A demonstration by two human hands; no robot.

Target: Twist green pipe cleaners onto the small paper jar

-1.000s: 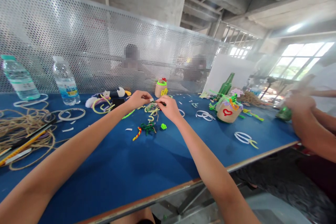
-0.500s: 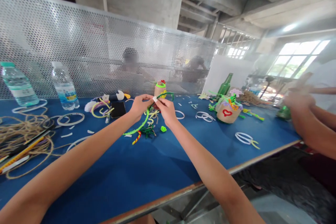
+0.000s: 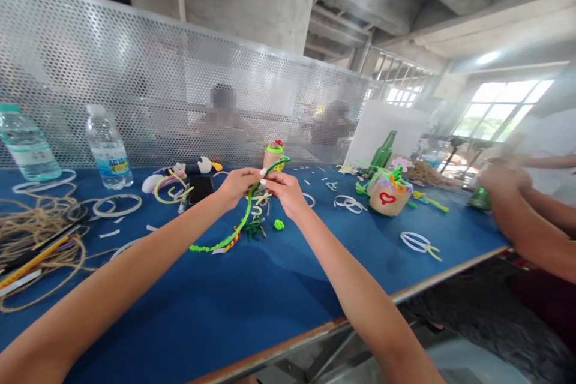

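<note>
In the head view, the left hand (image 3: 243, 187) and right hand (image 3: 287, 193) are close together, fingers of both pinched on a green pipe cleaner (image 3: 247, 209) above the desk (image 3: 288, 288). Its bright tail now curves farther left than half a second ago, across the striped piece (image 3: 234, 238); its dark tip, drooping then, is straighter. The green ball (image 3: 279, 224) stays put.

A fuzzy bright-green stem (image 3: 246, 217), held near its upper end, curved down leftward; a darker green stem (image 3: 278, 164) slanted up to the right.
</note>
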